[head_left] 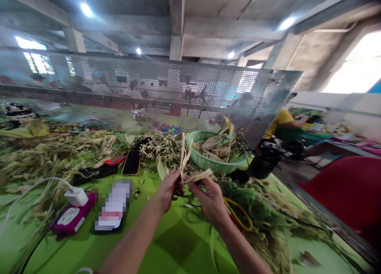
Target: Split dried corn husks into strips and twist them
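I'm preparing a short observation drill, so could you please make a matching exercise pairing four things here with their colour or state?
Column one:
1. perforated basket
2. power strip
3. dried husk strips
4. chair

Column two:
A. red
B. held by the left grip and right grip
C. magenta
D. pale green

Pairs: 1-D, 2-C, 3-B, 4-A
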Motion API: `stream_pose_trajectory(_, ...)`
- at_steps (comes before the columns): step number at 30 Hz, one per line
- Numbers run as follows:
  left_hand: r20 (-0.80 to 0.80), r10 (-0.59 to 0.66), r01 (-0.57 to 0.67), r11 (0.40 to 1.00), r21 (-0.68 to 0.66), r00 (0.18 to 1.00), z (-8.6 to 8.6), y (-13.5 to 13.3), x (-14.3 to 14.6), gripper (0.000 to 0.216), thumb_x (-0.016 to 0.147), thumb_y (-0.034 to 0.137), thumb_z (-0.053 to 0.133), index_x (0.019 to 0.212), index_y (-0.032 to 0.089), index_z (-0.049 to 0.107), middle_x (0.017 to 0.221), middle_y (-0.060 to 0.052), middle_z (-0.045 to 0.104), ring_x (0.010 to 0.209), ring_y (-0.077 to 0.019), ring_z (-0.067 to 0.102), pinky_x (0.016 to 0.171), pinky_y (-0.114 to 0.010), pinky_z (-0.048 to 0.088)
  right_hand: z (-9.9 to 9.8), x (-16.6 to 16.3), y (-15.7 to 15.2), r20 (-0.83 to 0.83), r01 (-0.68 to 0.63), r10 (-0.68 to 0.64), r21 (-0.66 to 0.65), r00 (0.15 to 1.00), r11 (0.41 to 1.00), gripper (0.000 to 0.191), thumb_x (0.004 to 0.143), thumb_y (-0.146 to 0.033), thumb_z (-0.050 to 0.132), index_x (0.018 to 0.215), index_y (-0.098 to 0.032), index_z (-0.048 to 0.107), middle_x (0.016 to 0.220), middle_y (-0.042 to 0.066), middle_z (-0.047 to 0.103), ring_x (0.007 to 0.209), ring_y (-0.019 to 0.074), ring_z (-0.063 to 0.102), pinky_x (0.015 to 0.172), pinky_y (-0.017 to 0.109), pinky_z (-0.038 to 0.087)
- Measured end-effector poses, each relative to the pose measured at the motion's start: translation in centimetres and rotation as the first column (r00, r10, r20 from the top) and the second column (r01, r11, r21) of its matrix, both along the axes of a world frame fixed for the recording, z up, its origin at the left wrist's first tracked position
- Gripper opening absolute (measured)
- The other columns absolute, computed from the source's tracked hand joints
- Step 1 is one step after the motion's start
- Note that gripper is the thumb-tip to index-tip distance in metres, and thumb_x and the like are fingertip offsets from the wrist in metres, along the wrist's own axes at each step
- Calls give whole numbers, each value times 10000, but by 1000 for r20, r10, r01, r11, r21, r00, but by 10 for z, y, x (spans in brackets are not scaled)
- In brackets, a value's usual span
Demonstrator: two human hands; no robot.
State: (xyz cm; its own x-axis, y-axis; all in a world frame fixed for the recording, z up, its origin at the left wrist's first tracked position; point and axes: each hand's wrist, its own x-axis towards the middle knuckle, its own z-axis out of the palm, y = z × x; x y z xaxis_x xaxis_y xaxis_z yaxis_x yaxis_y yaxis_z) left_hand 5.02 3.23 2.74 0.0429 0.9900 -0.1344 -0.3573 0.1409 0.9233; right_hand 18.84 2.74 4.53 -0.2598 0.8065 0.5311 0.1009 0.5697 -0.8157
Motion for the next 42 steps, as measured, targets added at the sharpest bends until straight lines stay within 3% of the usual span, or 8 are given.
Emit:
stream_pose_trajectory(5,-34,-1,1,1000,12,999,1,-3,-4,291,771,480,507,754,191,479,610,48,435,491,-73,375,467,-200,245,4,-3,-8,425,-67,-46,249,904,966,134,854,-249,572,922,-270,685,819,44,688,791,213,620,762,326,425)
stream_pose_trajectory(9,-71,-32,42,988,147,997,4,-4,-5,276,785,452,532,755,179,506,636,41,437,534,-73,372,514,-201,284,9,-3,-9,504,-128,-38,290,863,948,121,857,-228,560,862,-252,679,818,42,682,781,192,606,726,301,403)
stream_pose_trajectory(11,-55,-46,56,979,194,997,4,-3,-5,284,779,455,556,760,176,511,653,39,444,550,-75,381,534,-203,304,10,-3,-10,439,-160,55,205,897,966,113,854,-249,571,840,-245,683,823,36,681,790,188,603,737,298,414)
stream_pose_trajectory(14,-29,-60,65,972,226,998,3,2,-6,303,773,466,571,750,171,502,657,34,448,553,-78,387,534,-208,318,9,-3,-6,152,-162,166,-37,974,986,139,853,-326,582,865,-230,682,827,32,680,776,183,601,718,291,445)
stream_pose_trajectory(19,-133,-58,86,972,218,989,2,3,-3,325,777,492,572,809,170,546,694,21,488,568,-86,401,557,-216,343,2,6,14,-235,81,-151,-281,960,956,260,768,-434,663,853,-190,639,713,18,630,662,157,546,580,247,420)
stream_pose_trajectory(28,-358,-67,167,952,256,931,-1,-5,5,286,847,458,478,828,184,556,743,-3,520,655,-124,432,614,-245,338,2,9,21,-337,221,-303,-260,891,940,303,700,-394,741,840,-195,561,715,-6,557,620,124,476,515,217,383)
stream_pose_trajectory(37,-308,-98,182,949,258,946,1,-6,3,201,845,351,437,818,185,548,792,-9,543,712,-131,463,659,-240,387,0,7,19,-284,50,-140,-304,949,952,290,752,-432,678,864,-173,610,683,-2,531,563,107,421,450,204,341)
stream_pose_trajectory(42,-118,-109,131,973,191,987,3,-7,4,227,813,393,486,864,182,552,730,7,505,620,-114,456,602,-242,425,2,6,16,-257,23,-97,-275,961,961,242,741,-404,696,728,-177,613,635,-18,528,533,94,381,480,215,327)
